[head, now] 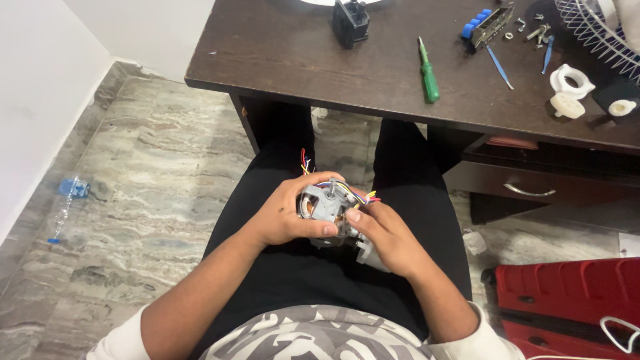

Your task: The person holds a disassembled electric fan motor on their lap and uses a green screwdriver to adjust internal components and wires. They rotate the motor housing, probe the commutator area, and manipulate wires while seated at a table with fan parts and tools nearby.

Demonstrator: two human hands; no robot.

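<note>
Motor: small grey electric motor (325, 208) with a bare shaft pointing up and away, held over the person's lap, between both hands, well below the desk edge.
Wires: coloured leads (333, 185) spill from the top of the motor, loose, fanning out between the thumbs.
Left hand: left hand (288, 215) is clenched around the motor's left side, thumb laid across its front, seemingly to steady the body.
Right hand: right hand (387, 237) grips the motor's right side and a whitish plastic part (369, 257) under it; fingers are curled, thumb pressing on the casing.
Lap: black trousers (293, 267) serve as a catch beneath the work.
Desk: dark wooden desk (280, 60) ahead holds a green screwdriver (428, 72), a black block (350, 23), a switch panel with blue buttons (485, 24), loose screws (537, 30) and white plastic rings (570, 90), within arm's reach.
Floor: marble tiles (147, 173); red case (573, 300) at right.
</note>
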